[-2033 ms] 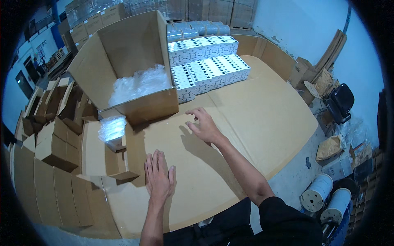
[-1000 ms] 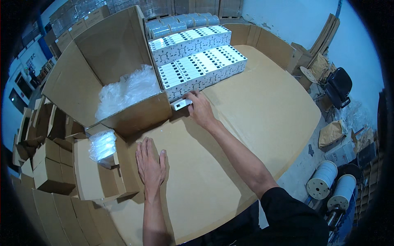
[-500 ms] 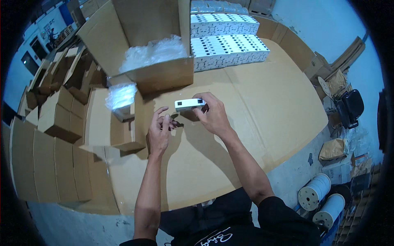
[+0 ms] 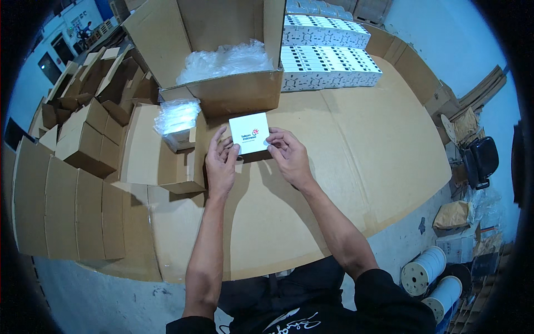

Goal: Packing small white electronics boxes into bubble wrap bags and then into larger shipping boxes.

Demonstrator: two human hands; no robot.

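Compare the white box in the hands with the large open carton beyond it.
The white box is small and flat; the large carton is brown and far bigger. The left hand and right hand hold the white box; the large carton stands open, clear plastic inside. Both are box-shaped.

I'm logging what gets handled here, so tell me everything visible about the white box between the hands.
The white box shows a square, smooth face, apparently card, with dark lettering and a small red emblem. It looks closed. That face tilts toward the camera. The left hand holds its lower left corner, the right hand its right edge; it seems raised above the brown cardboard sheet. Its underside is hidden.
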